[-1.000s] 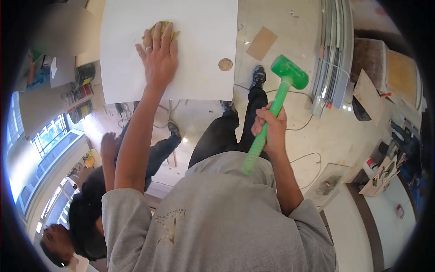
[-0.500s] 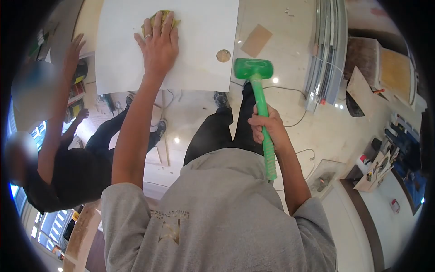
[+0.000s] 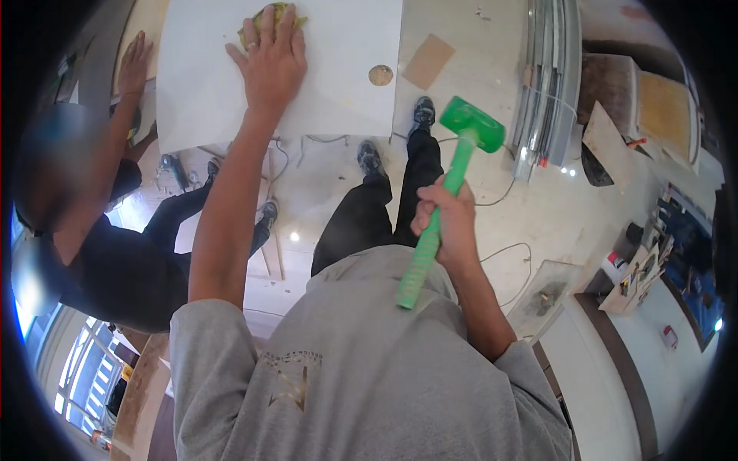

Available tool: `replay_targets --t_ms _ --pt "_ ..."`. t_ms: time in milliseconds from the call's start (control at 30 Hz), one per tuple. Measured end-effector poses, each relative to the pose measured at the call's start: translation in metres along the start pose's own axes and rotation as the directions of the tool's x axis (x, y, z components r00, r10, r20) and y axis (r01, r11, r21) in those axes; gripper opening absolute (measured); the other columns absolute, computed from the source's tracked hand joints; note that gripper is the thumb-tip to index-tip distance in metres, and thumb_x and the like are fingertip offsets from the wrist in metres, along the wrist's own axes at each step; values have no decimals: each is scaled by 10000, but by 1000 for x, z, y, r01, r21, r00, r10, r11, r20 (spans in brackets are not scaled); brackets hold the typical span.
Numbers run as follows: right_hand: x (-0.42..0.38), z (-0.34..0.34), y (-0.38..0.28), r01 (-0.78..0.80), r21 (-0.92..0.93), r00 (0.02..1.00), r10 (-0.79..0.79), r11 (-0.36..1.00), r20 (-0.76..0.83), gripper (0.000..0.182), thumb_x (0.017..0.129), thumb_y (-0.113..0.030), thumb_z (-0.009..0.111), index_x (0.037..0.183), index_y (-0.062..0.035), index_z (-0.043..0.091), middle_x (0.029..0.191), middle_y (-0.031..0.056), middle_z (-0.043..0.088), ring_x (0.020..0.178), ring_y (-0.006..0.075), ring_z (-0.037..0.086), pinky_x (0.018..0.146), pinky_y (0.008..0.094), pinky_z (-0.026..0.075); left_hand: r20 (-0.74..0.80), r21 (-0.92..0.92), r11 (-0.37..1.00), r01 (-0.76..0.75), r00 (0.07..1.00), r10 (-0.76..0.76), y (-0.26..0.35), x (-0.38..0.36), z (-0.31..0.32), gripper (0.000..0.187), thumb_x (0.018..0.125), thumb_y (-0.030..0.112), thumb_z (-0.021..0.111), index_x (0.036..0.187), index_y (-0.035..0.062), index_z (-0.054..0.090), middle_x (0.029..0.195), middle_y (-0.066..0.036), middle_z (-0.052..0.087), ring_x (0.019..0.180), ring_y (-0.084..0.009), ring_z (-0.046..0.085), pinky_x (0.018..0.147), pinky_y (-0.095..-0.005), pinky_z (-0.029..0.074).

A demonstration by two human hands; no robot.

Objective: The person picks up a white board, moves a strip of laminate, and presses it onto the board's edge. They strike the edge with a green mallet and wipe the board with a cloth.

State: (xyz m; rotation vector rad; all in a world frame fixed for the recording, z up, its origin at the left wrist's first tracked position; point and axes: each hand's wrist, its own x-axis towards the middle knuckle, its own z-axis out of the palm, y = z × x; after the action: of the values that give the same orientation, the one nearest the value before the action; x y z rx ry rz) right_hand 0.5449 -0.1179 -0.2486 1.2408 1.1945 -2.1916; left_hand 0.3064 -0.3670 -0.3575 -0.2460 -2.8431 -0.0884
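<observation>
My left hand (image 3: 274,73) lies flat with fingers spread on a crumpled yellowish cloth (image 3: 250,32), pressing it against a large white board (image 3: 330,107). A round cut-out hole (image 3: 380,74) pierces that board near its right edge. Wrapped round the handle of a green mallet (image 3: 473,123), my right hand (image 3: 448,217) holds it in front of my waist. The mallet's head points up and to the right, away from me, and the handle's end is near my shirt. It touches neither the board nor the floor.
At the left, a person in dark clothing (image 3: 131,269) reaches one hand (image 3: 135,65) toward the board's side. Long metal profiles (image 3: 547,77) lie on the right. A brown flat piece (image 3: 429,61) and cables (image 3: 530,261) are on the floor. Tools fill a box (image 3: 634,284) farther right.
The mallet has tilted, its head swinging right and its handle end left. My left hand remains on the cloth. The board sits slightly higher in view, and the other person's hand has shifted.
</observation>
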Motion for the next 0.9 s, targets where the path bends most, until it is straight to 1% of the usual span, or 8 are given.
replay_targets --t_ms 167,300,333,433,633,667,767,900 --pt "-13 -10 -10 -257 -63 943 264 964 202 261 873 31 694 1026 -70 508 680 34 521 420 164 511 393 341 418 -41 -6 1000 7 999 -7 -3 2 2 509 1112 299 507 1602 169 463 1674 -123 418 1545 -460 339 1219 -744 224" --pt "-4 -7 3 -158 194 985 139 968 107 232 887 21 684 952 -91 492 664 22 510 440 134 502 398 333 398 -46 0 1000 21 999 -21 -2 1 1 498 1108 298 517 1588 172 484 1670 -111 429 1539 -456 355 1216 -744 236" --pt "-5 -5 6 -154 160 986 142 975 84 231 894 11 679 908 -101 477 661 16 504 439 132 493 405 326 399 -50 -12 1000 20 999 -21 -1 1 0 495 1107 299 518 1584 171 490 1669 -109 430 1540 -455 355 1216 -744 236" --pt "-15 -13 -4 -262 -108 925 282 959 254 229 895 7 678 892 -103 477 657 12 495 444 132 492 414 323 400 -32 -10 999 37 999 -37 -2 2 -1 487 1105 304 520 1573 168 507 1670 -107 432 1541 -448 357 1218 -744 237" --pt "-8 -4 7 -224 263 975 215 938 63 223 891 -5 687 916 -95 484 674 23 507 437 154 492 419 340 408 -66 5 999 31 997 -31 -3 1 2 485 1098 300 528 1565 167 517 1657 -101 447 1530 -437 376 1209 -748 251" --pt "-17 11 9 -218 228 972 232 949 -37 228 887 -12 693 924 -94 484 682 26 507 445 158 501 419 347 414 -62 4 1000 31 998 -31 -2 0 2 487 1097 297 530 1566 168 516 1655 -100 448 1529 -437 377 1209 -748 252" --pt "-35 5 1 -318 -118 931 333 941 148 230 887 -16 695 922 -98 484 685 25 506 463 155 513 424 350 419 -35 -23 998 58 998 -59 -1 2 -4 484 1096 291 529 1564 168 519 1657 -98 451 1537 -444 368 1212 -746 245" --pt "-31 4 4 -201 83 979 199 976 40 217 897 -29 701 924 -94 496 687 35 514 448 156 514 410 351 414 -67 -14 998 56 996 -57 -5 0 -2 481 1099 294 524 1563 168 523 1653 -97 458 1534 -441 373 1213 -743 249"
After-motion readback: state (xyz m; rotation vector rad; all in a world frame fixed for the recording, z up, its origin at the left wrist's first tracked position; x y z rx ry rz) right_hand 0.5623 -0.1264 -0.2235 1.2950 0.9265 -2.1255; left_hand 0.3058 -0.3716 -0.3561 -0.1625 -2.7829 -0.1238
